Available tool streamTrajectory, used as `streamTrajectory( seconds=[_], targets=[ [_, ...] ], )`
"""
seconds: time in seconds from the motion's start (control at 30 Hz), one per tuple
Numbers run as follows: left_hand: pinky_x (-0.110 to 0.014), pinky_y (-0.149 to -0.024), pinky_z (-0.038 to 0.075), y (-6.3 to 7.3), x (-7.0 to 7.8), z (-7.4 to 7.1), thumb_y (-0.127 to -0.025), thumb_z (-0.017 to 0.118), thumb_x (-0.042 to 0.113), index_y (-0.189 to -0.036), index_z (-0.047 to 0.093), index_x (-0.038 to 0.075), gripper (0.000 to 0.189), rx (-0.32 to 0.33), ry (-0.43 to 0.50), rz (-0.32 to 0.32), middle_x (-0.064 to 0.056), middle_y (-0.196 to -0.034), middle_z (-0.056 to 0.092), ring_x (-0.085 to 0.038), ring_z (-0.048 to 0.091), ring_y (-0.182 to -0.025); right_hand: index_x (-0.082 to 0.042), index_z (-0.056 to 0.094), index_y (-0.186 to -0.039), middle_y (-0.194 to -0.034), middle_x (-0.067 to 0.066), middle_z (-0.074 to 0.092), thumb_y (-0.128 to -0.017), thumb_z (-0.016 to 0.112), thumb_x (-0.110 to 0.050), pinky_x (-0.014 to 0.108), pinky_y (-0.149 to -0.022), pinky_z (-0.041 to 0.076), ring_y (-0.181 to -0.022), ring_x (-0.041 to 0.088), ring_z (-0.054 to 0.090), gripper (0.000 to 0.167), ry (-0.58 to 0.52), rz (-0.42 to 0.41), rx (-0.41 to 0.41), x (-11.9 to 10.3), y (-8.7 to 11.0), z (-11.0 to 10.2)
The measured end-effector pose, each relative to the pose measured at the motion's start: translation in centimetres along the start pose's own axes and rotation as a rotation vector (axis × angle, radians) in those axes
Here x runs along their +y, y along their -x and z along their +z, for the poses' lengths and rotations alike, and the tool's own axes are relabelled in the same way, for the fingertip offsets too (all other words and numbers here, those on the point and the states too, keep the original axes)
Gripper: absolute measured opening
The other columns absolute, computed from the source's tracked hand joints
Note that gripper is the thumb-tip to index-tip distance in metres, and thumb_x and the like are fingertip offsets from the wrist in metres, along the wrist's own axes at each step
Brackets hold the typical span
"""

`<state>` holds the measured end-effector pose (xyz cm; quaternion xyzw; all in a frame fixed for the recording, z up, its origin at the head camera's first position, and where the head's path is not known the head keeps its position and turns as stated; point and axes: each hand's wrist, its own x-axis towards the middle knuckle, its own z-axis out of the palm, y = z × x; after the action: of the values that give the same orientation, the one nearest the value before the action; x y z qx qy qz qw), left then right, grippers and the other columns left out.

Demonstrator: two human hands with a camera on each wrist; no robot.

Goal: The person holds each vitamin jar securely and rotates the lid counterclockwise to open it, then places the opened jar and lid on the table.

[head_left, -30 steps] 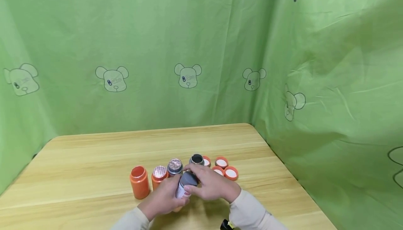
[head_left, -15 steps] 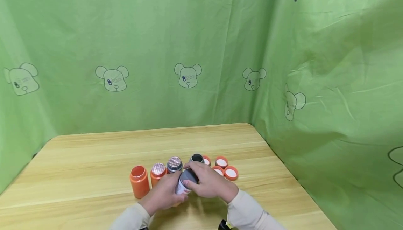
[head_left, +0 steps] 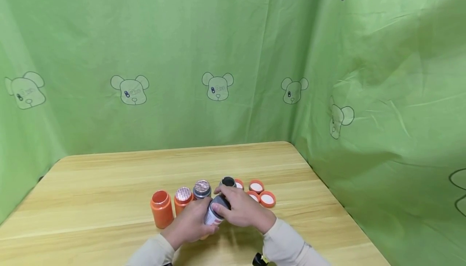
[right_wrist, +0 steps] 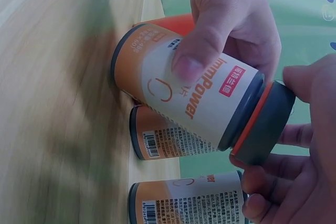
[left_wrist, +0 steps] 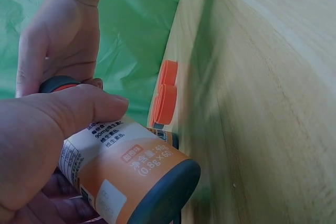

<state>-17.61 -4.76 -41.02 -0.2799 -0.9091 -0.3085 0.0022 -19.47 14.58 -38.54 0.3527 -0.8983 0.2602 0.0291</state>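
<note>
A supplement bottle [right_wrist: 210, 111] with an orange-and-white label is tilted between both hands, its dark base close over the table in the left wrist view. My left hand [head_left: 191, 223] grips its body, the thumb lying along the label. My right hand [head_left: 245, 209] holds the dark grey lid [right_wrist: 269, 124], which sits on the neck with an orange band beneath. Just beyond the hands stand an orange bottle [head_left: 183, 195] and a dark-necked bottle [head_left: 202, 188], both with silver foil seals. Another dark-necked bottle [head_left: 228, 181], uncapped, is partly hidden behind my right hand.
An uncapped orange bottle [head_left: 162, 212] stands at the left of the row. Several orange-rimmed lids [head_left: 267, 199] lie with white liners upward beyond my right hand. Green curtain [head_left: 174, 120] hangs behind the wooden table [head_left: 109, 177] and along its right side.
Both hands stay on the held bottle, its lid moving slightly up and to the right in the head view. The two foil-sealed bottles have shifted slightly away from me.
</note>
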Motion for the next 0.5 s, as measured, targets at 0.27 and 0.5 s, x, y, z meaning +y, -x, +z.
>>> streamTrajectory(
  seconds=[0.27,0.5],
  targets=[
    [-0.028,-0.07,0.052,-0.11,0.12,-0.14,-0.073,0.083,0.024,-0.117,0.058,0.003,0.055,0.0,0.001,-0.011,0.0,-0.095,0.062,-0.008,0.057,-0.078,-0.011,0.054,-0.125,-0.118,0.004,0.058,-0.096,0.055,-0.032,0.03,-0.08,0.047,-0.098,0.013,0.054,0.036,-0.015,-0.04,-0.012,-0.1,0.23,-0.34],
    [-0.026,-0.066,0.051,0.01,0.34,-0.19,-0.072,0.083,0.026,-0.113,0.057,0.003,0.054,0.023,-0.022,0.007,0.001,-0.09,0.061,-0.008,0.057,-0.074,-0.011,0.052,-0.129,-0.122,0.006,0.057,-0.098,0.049,-0.042,0.032,-0.08,0.048,-0.098,0.015,0.055,0.043,0.019,-0.011,-0.008,-0.29,0.34,-0.51]
  ],
)
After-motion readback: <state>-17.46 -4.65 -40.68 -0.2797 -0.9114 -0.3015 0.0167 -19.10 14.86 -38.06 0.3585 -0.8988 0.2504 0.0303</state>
